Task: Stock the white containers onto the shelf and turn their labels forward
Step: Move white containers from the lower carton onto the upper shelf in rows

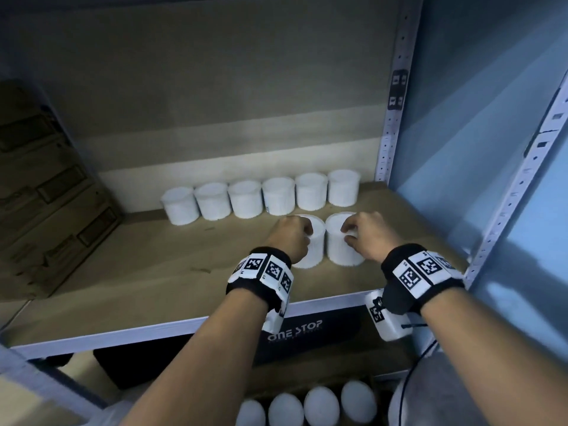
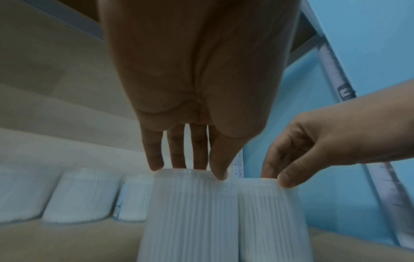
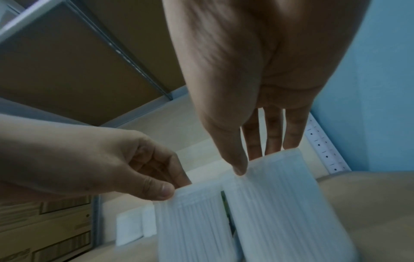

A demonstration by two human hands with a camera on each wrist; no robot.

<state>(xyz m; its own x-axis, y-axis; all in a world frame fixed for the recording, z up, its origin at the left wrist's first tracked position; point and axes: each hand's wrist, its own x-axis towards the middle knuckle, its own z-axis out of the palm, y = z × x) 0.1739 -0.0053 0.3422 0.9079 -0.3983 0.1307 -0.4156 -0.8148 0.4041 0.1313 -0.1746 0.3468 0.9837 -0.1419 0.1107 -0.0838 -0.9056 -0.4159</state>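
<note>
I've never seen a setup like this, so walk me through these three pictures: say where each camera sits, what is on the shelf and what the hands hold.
No machine here: a person wears one camera on the head and one on each wrist, on black bands with square markers. The head view looks down at a shelf board; each wrist view looks along its own hand. The left hand pinches the rim of the left tub, the right hand that of the right tub. Both white ribbed tubs stand side by side. A row of six more tubs lines the back.
</note>
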